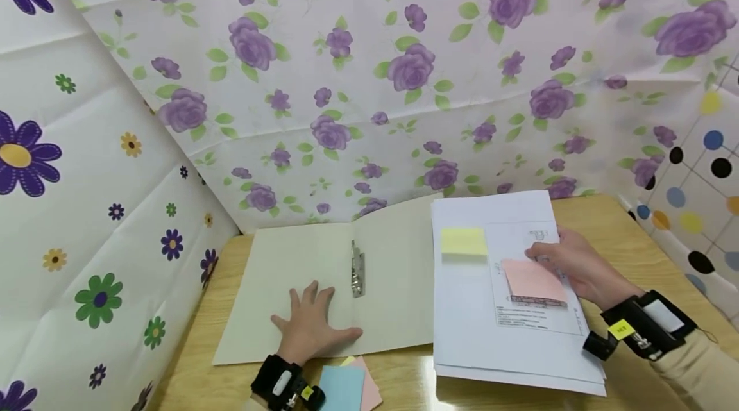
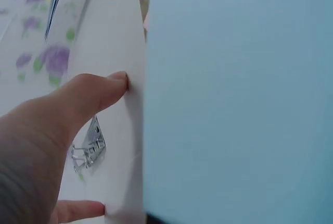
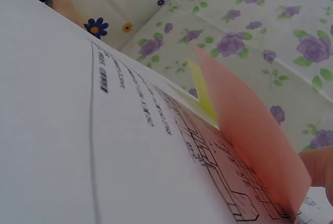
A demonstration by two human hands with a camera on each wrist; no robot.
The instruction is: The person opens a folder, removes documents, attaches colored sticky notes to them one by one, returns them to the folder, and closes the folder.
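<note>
An open cream binder folder lies on the table, its metal clip near the spine. My left hand rests on the folder's left cover with fingers spread; the left wrist view shows its thumb close by. My right hand grips a stack of printed papers by the right edge, thumb on top. That stack is over the folder's right side. On its top sheet are a yellow sticky note and a pink sticky note, whose lower edge lifts off the page.
Blue sticky notes and pink sticky notes lie at the front of the wooden table, beside my left wrist. Flower-printed sheets hang behind and at the left; a dotted sheet hangs at the right.
</note>
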